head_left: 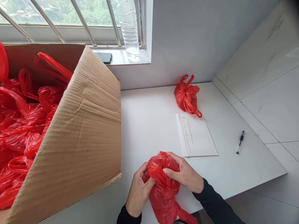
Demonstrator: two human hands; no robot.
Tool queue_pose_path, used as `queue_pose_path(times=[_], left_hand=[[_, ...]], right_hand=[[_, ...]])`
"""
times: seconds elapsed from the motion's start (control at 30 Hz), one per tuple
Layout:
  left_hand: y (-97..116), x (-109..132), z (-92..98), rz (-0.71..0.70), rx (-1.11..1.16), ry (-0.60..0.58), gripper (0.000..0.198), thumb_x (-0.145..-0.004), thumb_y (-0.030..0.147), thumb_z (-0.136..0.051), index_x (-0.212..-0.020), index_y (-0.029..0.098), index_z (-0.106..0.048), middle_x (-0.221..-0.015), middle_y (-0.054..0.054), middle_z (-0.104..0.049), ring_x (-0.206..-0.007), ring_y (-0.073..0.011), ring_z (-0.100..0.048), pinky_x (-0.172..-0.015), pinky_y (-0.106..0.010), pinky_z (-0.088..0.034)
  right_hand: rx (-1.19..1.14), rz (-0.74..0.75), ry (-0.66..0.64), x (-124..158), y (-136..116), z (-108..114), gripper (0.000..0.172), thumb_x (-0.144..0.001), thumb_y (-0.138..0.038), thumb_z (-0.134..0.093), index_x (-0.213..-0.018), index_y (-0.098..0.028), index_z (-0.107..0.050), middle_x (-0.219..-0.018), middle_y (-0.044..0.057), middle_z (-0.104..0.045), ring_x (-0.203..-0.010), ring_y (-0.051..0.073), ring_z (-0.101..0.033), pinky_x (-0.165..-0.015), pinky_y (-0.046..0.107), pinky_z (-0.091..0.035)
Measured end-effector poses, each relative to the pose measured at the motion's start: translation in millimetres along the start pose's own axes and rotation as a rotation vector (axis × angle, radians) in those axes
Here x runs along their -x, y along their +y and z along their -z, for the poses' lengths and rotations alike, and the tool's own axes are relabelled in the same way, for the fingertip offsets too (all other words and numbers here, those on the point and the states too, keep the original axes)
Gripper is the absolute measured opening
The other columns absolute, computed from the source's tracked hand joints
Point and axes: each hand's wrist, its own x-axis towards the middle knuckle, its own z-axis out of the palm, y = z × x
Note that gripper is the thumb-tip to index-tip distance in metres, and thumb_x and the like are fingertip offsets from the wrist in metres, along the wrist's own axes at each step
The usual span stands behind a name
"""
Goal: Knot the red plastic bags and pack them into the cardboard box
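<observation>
Near the front edge of the white table, a red plastic bag (164,199) is held between both hands. My left hand (139,188) grips its left side, thumb pressed against the gathered plastic. On the other side my right hand (185,172) pinches the bag near its top, thumb across the front. The lower part of the bag hangs toward me, with a loose strip trailing to the right. Whatever the bag contains is hidden. Beyond the hands lies a paper sheet or booklet (201,137) with small printed lines, and behind it sits a knotted red plastic bag (186,96).
A large cardboard box (93,124) full of red plastic bags (30,124) stands at the left. To the right, a pen (240,142) lies on the white table (144,118). A clear plastic bottle (129,31) and a dark phone-like object (105,58) rest on the windowsill.
</observation>
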Motion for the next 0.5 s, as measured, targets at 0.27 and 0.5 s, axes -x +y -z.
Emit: queue_pose_path(times=[0.27,0.5], left_hand=[[-7.2,-0.8,-0.6,-0.016,0.054,-0.059,0.039,-0.085,0.033,-0.067,-0.121,0.021,-0.060,-0.126,-0.012,-0.062,-0.116,-0.0280,-0.058,-0.091,-0.034,-0.050],[-8.0,-2.1,-1.5,0.045,0.143,0.060,0.044,-0.080,0.030,-0.073,-0.120,0.019,-0.060,-0.116,-0.012,-0.070,-0.105,-0.0274,-0.066,-0.085,-0.035,-0.054]], right_hand=[[-0.023,0.003,0.119,0.4,1.1,4.4,0.028,-0.089,-0.033,-0.066,-0.114,-0.024,-0.061,-0.100,0.003,-0.069,-0.089,0.019,-0.065,-0.086,0.036,-0.052],[-0.055,0.006,0.106,1.2,5.7,9.1,0.043,-0.089,-0.036,-0.065,-0.129,-0.024,-0.054,-0.120,0.007,-0.066,-0.107,0.023,-0.064,-0.098,0.041,-0.049]])
